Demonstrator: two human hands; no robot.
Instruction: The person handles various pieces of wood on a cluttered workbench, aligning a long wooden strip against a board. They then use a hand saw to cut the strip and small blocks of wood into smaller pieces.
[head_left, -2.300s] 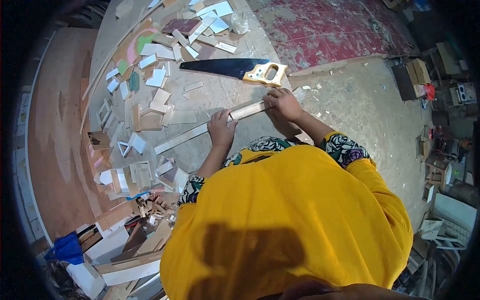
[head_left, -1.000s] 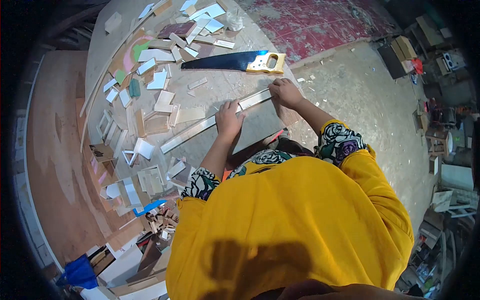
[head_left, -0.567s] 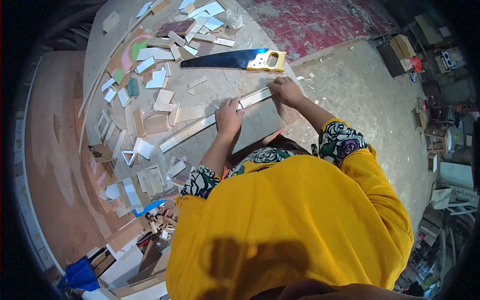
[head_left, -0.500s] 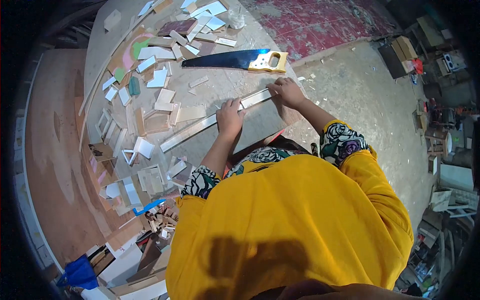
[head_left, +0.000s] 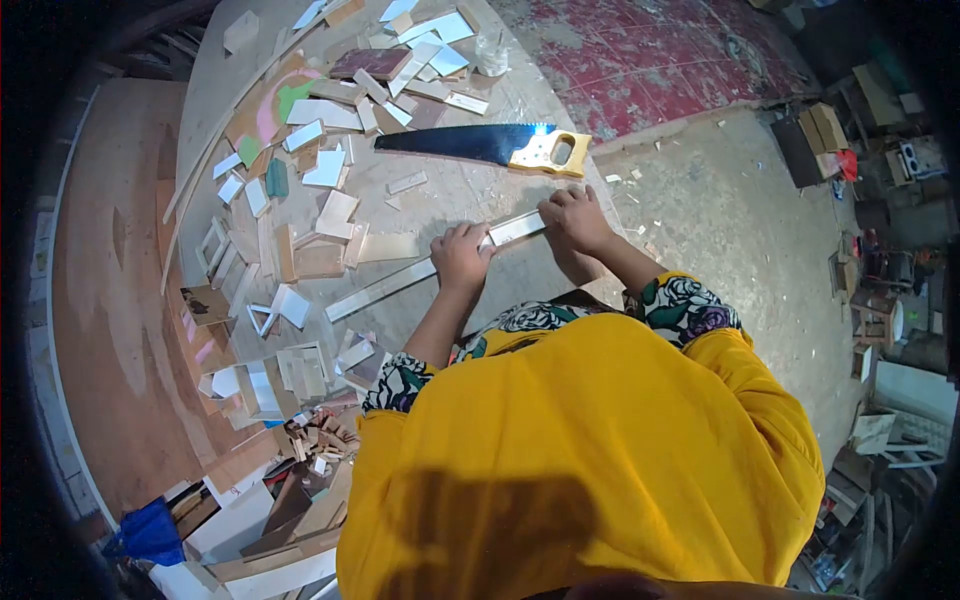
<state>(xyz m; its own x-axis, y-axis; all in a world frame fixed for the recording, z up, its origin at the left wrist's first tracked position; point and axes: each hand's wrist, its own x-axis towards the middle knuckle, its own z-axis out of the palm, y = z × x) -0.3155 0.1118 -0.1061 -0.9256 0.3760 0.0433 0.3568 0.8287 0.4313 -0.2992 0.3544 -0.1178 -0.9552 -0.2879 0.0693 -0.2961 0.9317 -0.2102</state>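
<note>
my left hand (head_left: 462, 257) and right hand (head_left: 577, 218), set apart, both grip the wooden strip (head_left: 385, 289). its long axis slants beneath them: one end by my right, the other running well past my left, angling back bodyward.

1. A pale table (head_left: 470, 195) carries scattered offcuts (head_left: 322, 113), from its near-left corner to the far end.
2. A saw (head_left: 450, 142) lies flat, handle (head_left: 530, 153) beside the right edge.
3. A strip (head_left: 385, 288) rests slantwise by the near edge.
4. Beyond the saw, a clear jar (head_left: 491, 54) stands near the right edge.
</note>
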